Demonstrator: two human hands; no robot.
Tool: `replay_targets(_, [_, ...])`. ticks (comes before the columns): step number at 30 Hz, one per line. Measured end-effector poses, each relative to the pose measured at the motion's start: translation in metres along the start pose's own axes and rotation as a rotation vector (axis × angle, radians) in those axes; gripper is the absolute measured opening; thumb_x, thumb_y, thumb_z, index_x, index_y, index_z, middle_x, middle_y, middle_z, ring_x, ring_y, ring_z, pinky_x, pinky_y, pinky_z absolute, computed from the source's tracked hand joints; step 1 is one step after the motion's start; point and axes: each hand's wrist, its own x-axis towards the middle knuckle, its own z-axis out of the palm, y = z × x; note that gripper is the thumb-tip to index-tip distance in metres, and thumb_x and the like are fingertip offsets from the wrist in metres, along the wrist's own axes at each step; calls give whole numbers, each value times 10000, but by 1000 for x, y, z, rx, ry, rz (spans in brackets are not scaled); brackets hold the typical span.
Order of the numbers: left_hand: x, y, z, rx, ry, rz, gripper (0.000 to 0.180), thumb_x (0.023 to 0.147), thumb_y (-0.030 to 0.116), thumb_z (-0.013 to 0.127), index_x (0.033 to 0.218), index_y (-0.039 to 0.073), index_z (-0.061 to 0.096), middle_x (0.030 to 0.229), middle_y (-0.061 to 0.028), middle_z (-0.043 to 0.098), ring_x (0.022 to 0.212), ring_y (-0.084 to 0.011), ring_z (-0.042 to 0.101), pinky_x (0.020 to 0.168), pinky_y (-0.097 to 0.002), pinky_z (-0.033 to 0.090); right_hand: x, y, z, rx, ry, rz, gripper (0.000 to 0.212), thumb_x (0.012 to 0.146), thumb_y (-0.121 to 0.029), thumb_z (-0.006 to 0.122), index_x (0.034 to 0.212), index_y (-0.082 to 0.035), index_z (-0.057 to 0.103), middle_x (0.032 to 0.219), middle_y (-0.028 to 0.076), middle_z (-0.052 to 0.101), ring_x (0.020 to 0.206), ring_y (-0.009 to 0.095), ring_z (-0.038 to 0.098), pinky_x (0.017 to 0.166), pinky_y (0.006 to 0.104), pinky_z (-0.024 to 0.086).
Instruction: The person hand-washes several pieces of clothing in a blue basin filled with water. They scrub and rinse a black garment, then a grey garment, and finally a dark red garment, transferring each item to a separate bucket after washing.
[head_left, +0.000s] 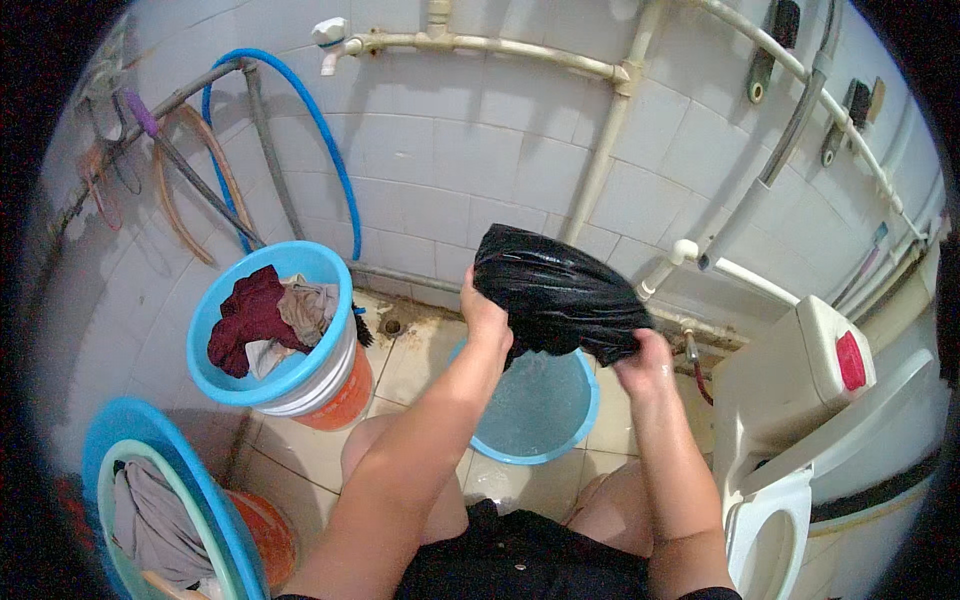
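A dark, shiny wet cloth [560, 285], black and bunched into folds, stretches between my two hands in front of the tiled wall. My left hand [486, 312] is closed on its left end. At the lower right end, my right hand [644, 362] grips it, with the fingers partly hidden behind the fabric. Just below the cloth stands a light blue basin [541, 459] of cloudy water on the floor. The cloth covers the basin's far edge. Whether it is a garment, and of what kind, I cannot tell.
Left, a blue basin [203, 368] of maroon and beige clothes rests on an orange-and-white bucket [338, 400]. Nearer, a green basin [208, 515] holding grey cloth sits inside another blue basin [105, 425]. Right are a toilet [797, 520] and a white jerrycan [815, 350]. Pipes [605, 165] line the wall.
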Motion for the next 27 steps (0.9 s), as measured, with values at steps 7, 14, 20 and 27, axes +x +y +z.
replay_targets(7, [-39,-4,36,-347,-140,-286,354,902,330,465,1142,82,541,1125,-98,578,1001,-260,577,845,-441,501,12,64,-11,-97,-200,178,621,877,-542,359,1344,-132,378,1390,113,364,1266,351,321,963,686,213])
replay_targets(14, [-52,3,33,-370,-325,-364,389,898,331,488,1196,82,510,1175,-117,553,1057,-274,549,906,-447,479,7,53,-1,30,-352,95,677,845,-608,394,1317,-125,424,1353,94,422,1232,314,384,1016,514,304])
replay_targets(20, [-49,-4,18,-380,-332,-326,397,899,330,476,1205,78,503,1178,-121,552,1055,-281,552,893,-446,489,-6,62,-3,77,-547,397,704,824,-618,413,1327,-125,421,1373,96,405,1240,316,383,1043,498,279])
replay_targets(27, [-64,-8,21,-316,-305,-367,415,871,324,540,1208,84,508,1208,-106,542,1079,-287,534,902,-458,476,-6,49,6,151,-524,145,633,821,-542,495,1280,-107,469,1308,88,472,1187,299,439,1008,475,345])
